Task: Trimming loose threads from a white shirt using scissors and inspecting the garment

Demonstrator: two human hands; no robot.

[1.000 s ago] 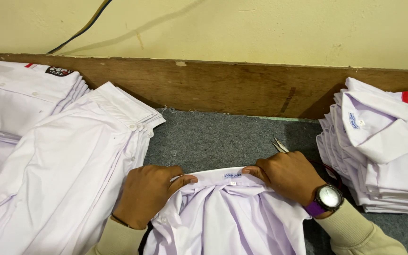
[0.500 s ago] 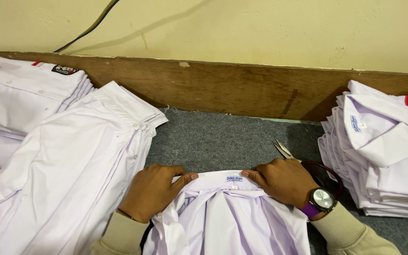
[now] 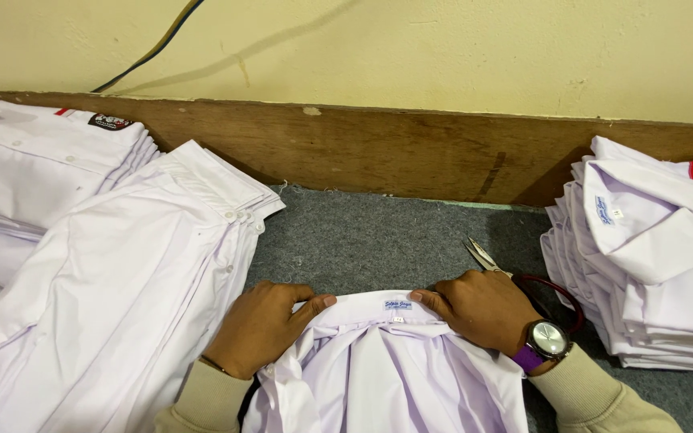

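One white shirt (image 3: 387,377) is lying at six o'clock on the grey felt surface (image 3: 378,236). The left hand (image 3: 262,327) and right hand (image 3: 483,309) are both pressing down on its collar, fingers gripping the fabric at either end. A pair of scissors (image 3: 487,258) with red handles is resting just beyond the right hand, partly hidden by it. Three stacks are flanking: shirts at nine o'clock (image 3: 114,297), folded shirts at ten o'clock (image 3: 38,160), and another pile at three o'clock (image 3: 651,265). A wooden board (image 3: 378,152) is running along twelve o'clock.
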